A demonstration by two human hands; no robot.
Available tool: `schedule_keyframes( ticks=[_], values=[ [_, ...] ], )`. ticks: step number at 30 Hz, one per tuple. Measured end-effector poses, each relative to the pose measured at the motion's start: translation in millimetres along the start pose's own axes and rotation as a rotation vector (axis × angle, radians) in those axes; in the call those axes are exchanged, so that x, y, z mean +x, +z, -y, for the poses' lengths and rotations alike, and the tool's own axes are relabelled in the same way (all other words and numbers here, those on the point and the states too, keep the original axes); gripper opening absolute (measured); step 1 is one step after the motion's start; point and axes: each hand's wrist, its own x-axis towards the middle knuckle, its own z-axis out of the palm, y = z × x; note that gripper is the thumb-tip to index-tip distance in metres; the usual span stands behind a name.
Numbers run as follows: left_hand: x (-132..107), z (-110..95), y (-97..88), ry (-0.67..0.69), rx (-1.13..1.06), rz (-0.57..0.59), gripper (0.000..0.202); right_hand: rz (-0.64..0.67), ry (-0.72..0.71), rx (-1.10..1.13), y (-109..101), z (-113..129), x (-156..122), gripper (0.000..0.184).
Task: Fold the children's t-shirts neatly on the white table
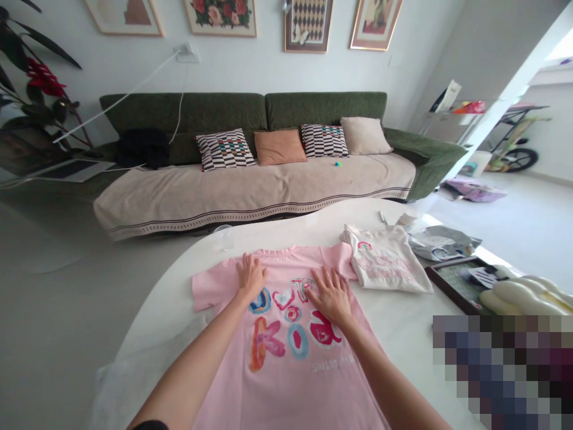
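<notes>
A pink T-shirt (286, 400) with colourful painted-style letters lies spread out, front side up, its neckline away from me. My left hand (250, 275) rests flat on its upper left part, below the collar, fingers stretched out. On the upper right part of the shirt lies my right hand (331, 294), palm down with fingers spread, partly over the lettering. Neither hand grips anything. Right of the pink shirt, touching its sleeve, is a folded white shirt (388, 263) with a small rainbow and pink print. My right forearm covers part of the shirt's right side.
The white table (156, 304) has a rounded edge. A clear cup (225, 237) stands near its far edge. On the right are a silver plastic bag (443, 243), a dark-rimmed tray (452, 294) and a cream puffy object (523, 295). Behind stands a green sofa (215, 110).
</notes>
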Motion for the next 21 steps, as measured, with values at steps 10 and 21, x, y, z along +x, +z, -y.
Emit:
schedule_keyframes(
  ticks=[10, 21],
  values=[
    [8, -9, 6.3, -0.011, -0.081, 0.189, 0.064, -0.009, 0.011, -0.014, 2, -1, 0, 0.06],
    [-135, -28, -29.1, 0.335, -0.101, 0.258, 0.058, -0.009, 0.018, -0.041, 3, -1, -2, 0.06]
  ],
)
